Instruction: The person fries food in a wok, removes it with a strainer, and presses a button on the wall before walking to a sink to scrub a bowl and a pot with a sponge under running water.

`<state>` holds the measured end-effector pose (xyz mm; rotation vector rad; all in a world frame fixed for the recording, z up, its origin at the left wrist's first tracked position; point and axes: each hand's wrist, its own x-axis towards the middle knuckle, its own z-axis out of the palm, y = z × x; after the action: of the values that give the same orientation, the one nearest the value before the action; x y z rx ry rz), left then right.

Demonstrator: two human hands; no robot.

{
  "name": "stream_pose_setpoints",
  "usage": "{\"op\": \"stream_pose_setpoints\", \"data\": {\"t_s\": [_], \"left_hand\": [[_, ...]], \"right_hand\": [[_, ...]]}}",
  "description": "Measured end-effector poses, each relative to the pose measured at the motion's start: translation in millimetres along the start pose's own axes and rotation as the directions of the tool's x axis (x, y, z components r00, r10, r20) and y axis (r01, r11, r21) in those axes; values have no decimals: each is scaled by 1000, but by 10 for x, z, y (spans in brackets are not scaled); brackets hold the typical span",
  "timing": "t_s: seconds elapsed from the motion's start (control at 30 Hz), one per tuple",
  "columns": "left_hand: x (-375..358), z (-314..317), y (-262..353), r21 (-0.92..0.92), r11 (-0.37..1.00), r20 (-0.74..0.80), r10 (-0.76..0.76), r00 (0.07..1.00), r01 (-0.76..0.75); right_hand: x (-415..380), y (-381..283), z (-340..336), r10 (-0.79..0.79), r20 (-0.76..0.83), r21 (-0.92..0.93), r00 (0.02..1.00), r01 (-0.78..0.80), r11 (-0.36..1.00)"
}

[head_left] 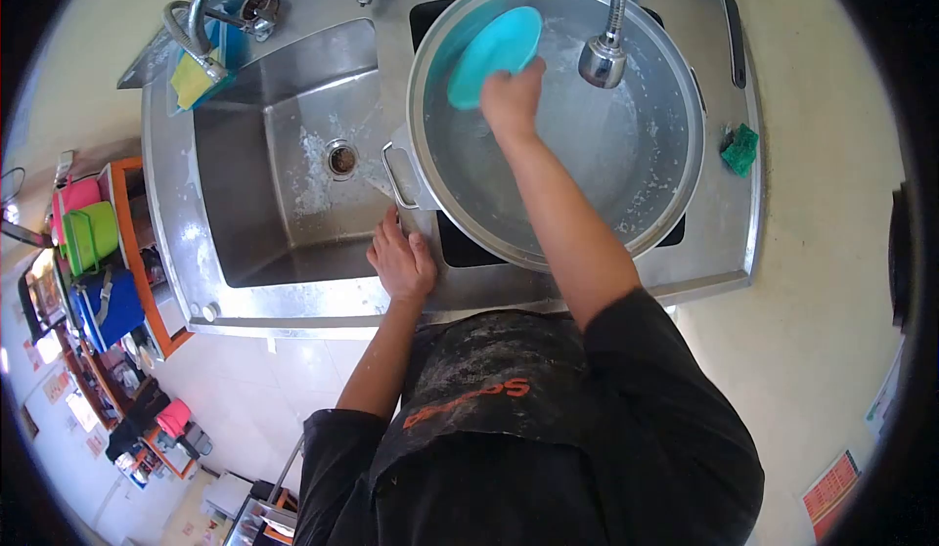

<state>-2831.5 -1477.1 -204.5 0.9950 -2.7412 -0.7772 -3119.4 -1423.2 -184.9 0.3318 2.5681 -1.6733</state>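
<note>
Keep right hand fingers clenched on turquoise plate inside big steel pot under faucet head, left hand flat, grasping nothing, bracing sink rim beside pot handle.

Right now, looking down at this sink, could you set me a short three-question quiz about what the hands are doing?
1. True or false: the right hand holds a turquoise plate inside the large metal pot.
2. What does the left hand rest on? A) the pot's handle B) the sink edge C) the yellow sponge
3. Fill in: the green scourer lies to the ___ of the pot.

Key: 1 true; 2 B; 3 right
</note>
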Motion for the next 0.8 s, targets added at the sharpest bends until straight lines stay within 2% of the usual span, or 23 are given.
{"op": "stream_pose_setpoints", "data": {"t_s": [0.1,0.17,0.23,0.27,0.3,0.33,0.37,0.43,0.47,0.53,0.57,0.63,0.73,0.77,0.8], "left_hand": [[13,-8,34,-2,1000,6,-23,1000,23],[8,-1,31,0,1000,-26,2,1000,-2],[16,13,18,40,999,-41,8,999,-6],[13,17,16,62,998,-43,12,999,-9],[18,32,17,64,998,-46,11,999,-8],[13,29,18,67,998,-43,11,999,-8],[4,28,20,71,997,-39,11,999,-8],[5,35,28,52,999,-56,18,998,-15],[1,29,30,45,999,-67,20,998,-17],[5,12,42,61,998,-48,14,999,-11],[8,3,43,66,998,-43,7,999,-4],[16,17,21,73,997,-52,-1,999,5],[29,35,25,83,997,-49,3,999,1],[16,31,28,87,996,-42,9,999,-6],[8,32,22,88,996,-39,11,999,-7]], "right_hand": [[631,491,253,263,-111,84,958,-255,963],[642,722,-39,256,65,-6,964,-256,967],[549,682,-148,273,115,37,955,-279,960],[324,482,-234,309,78,120,948,-316,941],[299,446,-150,274,-31,180,961,-264,948],[277,413,-64,235,-139,227,962,-200,953],[506,507,242,116,-314,223,942,-46,974],[732,546,275,185,-306,283,934,-97,954],[873,415,56,364,-113,334,925,-309,890],[1030,591,-243,454,118,397,883,-461,794],[1049,964,-303,387,145,451,910,-410,793],[944,992,-372,290,190,532,938,-346,773],[577,350,-599,191,229,554,954,-289,780],[566,243,-587,140,238,528,961,-248,812],[691,332,-564,155,234,570,960,-265,778]]}}
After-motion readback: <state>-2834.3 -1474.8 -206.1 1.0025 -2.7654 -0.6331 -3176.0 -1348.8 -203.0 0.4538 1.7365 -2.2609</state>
